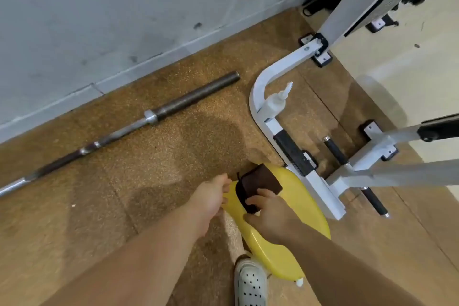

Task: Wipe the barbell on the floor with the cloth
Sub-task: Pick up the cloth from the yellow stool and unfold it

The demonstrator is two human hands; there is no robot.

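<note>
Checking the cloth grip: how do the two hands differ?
The right hand grips the brown cloth; the left hand holds none of it, fingers at the yellow seat edge. The right hand is over the seat, the left hand beside it. Both are off the barbell.

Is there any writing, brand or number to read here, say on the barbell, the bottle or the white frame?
None can be read.
The barbell, the bottle, the frame, the yellow seat and the cloth show no lettering in this view.
</note>
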